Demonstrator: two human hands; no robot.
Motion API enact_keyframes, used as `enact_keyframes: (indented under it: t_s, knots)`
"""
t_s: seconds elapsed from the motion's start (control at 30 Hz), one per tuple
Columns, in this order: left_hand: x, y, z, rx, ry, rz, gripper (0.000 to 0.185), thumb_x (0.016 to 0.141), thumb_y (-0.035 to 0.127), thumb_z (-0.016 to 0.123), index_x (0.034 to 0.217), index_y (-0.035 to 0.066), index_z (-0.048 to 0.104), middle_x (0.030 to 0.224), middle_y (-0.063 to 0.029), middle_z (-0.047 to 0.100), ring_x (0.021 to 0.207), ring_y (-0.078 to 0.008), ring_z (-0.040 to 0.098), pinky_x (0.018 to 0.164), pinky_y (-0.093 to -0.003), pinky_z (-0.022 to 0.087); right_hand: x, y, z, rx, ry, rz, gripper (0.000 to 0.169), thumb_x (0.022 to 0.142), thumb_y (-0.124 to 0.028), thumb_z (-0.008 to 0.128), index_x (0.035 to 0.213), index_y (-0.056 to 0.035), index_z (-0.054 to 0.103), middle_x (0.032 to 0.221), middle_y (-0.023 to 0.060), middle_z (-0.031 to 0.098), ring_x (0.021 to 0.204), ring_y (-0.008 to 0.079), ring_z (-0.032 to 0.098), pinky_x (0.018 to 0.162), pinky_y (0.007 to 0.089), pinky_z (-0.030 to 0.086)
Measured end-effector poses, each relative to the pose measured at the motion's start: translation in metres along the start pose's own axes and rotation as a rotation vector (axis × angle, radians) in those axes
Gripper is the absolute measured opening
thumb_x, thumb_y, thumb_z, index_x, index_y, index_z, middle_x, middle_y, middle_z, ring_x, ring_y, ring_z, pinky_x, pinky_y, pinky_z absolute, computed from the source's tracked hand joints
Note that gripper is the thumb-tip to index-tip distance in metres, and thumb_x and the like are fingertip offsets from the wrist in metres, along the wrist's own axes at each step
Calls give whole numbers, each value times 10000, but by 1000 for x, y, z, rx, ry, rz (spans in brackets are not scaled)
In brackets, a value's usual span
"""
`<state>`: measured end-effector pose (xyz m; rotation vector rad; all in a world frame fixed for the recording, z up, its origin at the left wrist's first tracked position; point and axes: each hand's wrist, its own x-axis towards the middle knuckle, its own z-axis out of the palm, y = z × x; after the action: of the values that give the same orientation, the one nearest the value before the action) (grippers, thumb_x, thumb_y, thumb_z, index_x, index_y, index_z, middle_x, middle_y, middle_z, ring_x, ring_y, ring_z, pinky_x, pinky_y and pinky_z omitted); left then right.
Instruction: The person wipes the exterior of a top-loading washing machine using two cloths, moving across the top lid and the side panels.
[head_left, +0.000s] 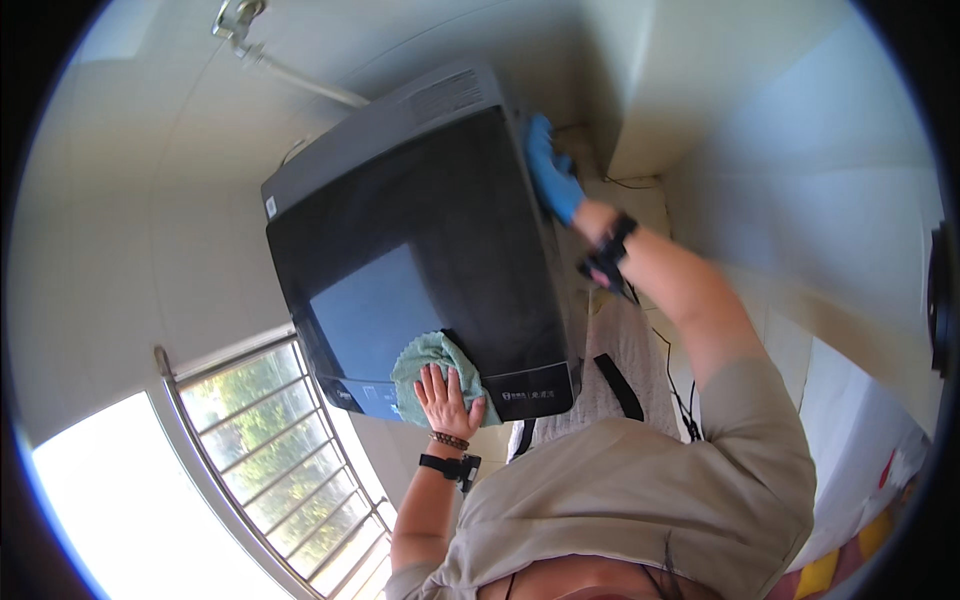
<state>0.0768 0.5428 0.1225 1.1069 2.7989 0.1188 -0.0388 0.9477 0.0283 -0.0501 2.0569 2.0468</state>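
A top-loading washing machine with a dark glossy lid (420, 247) stands before me, its lid down. My left hand (448, 397) lies flat, bare, on a green cloth (431, 360) at the lid's front edge, over part of the control strip. My right hand (553, 169), in a blue rubber glove, is at the machine's right side near the back corner. Its fingertips point towards the rear, and the glove is somewhat blurred. Whether it holds anything there cannot be seen.
A metal tap (238, 22) with a pale hose (311, 86) is on the wall behind the machine. A barred window (270, 450) is at the lower left. Dark cables (679, 390) hang at my right, and a wall corner (615, 150) juts out beyond the right hand.
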Motion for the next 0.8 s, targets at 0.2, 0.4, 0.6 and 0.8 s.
enact_keyframes:
  t_s: [0.2, 0.4, 0.6, 0.8]
  knots:
    - [4, 3, -13, -6, -11, -8, 695, 742, 502, 518, 1270, 56, 447, 1356, -239, 338, 1297, -409, 241, 1029, -574, 136, -180, 13, -97, 3083, 199, 504, 618, 972, -382, 268, 1420, -18, 46, 1490, 115, 78, 1362, 232, 119, 1110, 343, 112]
    - [11, 4, -18, -63, 68, 19, 685, 776, 498, 511, 1320, 97, 398, 1412, -180, 290, 1314, -371, 234, 1025, -558, 164, -257, 40, -158, 3862, -292, 680, 663, 920, -562, 231, 1429, -145, 145, 1454, 75, 227, 1301, 254, 294, 1059, 396, 283]
    - [7, -2, -21, -176, 155, 92, 699, 805, 488, 501, 1330, 50, 358, 1420, -180, 280, 1325, -340, 237, 1043, -512, 176, -260, 22, -158, 3883, -994, 1007, 725, 852, -654, 317, 1377, -154, 303, 1366, 73, 368, 1191, 269, 437, 954, 421, 420]
    - [-20, -86, -9, -113, 263, 98, 836, 784, 607, 448, 1348, 4, 311, 1421, -198, 270, 1319, -322, 264, 1046, -481, 217, -281, 29, -179, 3971, -230, 1026, 696, 828, -672, 355, 1351, -213, 342, 1342, 52, 393, 1206, 299, 394, 951, 509, 371]
